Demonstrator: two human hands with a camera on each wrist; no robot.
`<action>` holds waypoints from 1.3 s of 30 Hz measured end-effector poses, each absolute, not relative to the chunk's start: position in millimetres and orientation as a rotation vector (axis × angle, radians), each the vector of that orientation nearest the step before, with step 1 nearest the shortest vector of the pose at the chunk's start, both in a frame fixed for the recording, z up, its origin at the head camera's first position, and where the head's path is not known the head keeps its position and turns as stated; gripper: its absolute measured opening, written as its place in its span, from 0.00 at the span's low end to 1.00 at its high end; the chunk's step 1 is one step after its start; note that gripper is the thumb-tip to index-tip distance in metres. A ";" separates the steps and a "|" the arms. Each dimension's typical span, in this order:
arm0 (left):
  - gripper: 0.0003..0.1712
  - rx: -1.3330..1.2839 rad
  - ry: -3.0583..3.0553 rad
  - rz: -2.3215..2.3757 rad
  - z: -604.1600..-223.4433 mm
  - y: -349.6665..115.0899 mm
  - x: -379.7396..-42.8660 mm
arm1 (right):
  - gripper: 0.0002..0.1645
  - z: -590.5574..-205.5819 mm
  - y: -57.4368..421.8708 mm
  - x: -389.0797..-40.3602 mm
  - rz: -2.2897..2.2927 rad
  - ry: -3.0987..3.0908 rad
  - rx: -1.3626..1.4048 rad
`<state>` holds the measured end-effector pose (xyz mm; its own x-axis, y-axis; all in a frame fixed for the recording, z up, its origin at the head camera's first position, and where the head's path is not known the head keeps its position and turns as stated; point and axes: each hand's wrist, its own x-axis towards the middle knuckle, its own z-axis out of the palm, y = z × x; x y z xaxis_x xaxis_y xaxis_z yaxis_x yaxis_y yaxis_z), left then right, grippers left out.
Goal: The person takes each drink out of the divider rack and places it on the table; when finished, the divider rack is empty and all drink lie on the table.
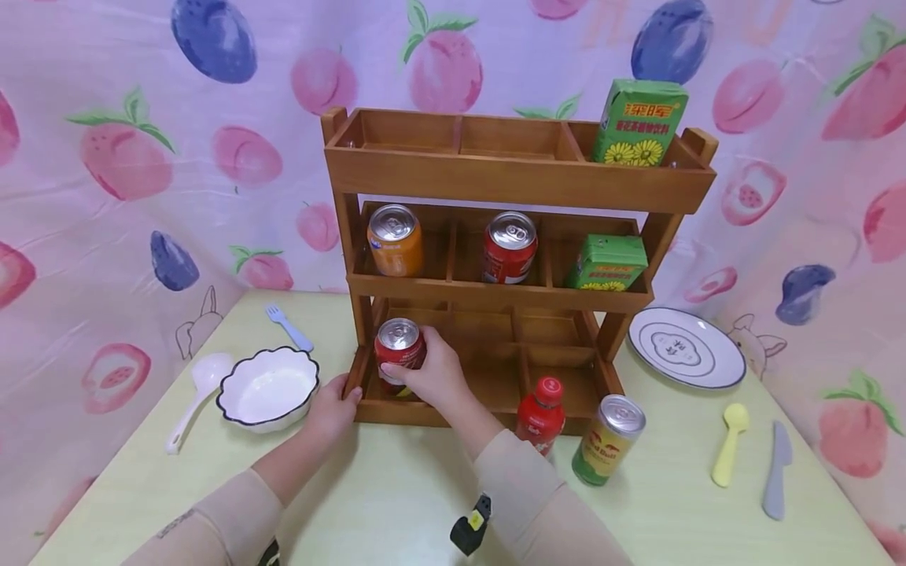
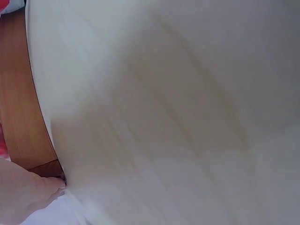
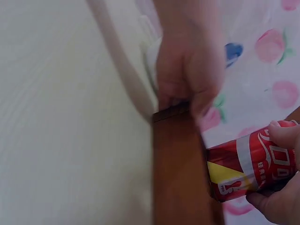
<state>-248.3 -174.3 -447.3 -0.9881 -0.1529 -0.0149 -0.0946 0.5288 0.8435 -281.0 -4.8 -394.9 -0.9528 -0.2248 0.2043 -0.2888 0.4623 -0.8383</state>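
Observation:
A three-tier wooden rack [image 1: 520,177] stands on the table. My right hand [image 1: 437,376] grips a red cola can [image 3: 253,161] by its side, in the bottom tier's left front compartment. The can stands nearly upright there, its silver top facing up. At the bottom tier's left front corner, my left hand [image 1: 338,407] holds the rack's edge, thumb on one side and fingers on the other in the right wrist view. Only part of this hand [image 2: 28,192] shows in the left wrist view. Right of my right forearm are a red-capped bottle [image 1: 541,415] and a Red Bull can [image 1: 609,440].
An orange can [image 1: 395,242], another red can [image 1: 510,248] and a green drink carton [image 1: 609,263] stand in the middle tier. Another green carton [image 1: 639,124] is on top. A scalloped bowl [image 1: 269,391] and white spoon [image 1: 200,397] lie left; a plate [image 1: 686,348], yellow spoon [image 1: 729,444] and knife [image 1: 777,472] right.

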 end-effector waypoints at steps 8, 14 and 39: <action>0.24 0.210 -2.703 -1.494 -443.6 -175.8 -248.8 | 0.41 -355.2 35.5 -234.5 1.737 -2.664 0.407; 0.24 0.201 -2.716 -1.482 -441.3 -173.5 -249.7 | 0.41 -369.5 67.0 -206.6 1.802 -2.731 0.405; 0.25 0.234 -2.736 -1.488 -439.5 -173.0 -243.8 | 0.49 -391.8 90.7 -190.9 1.558 -2.812 0.414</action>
<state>-243.8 -173.0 -439.5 -0.9886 -0.1400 -0.0554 -0.1226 0.5349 0.8360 -190.9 90.7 -391.8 -0.9626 -0.2686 0.0364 -0.1732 0.5064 -0.8447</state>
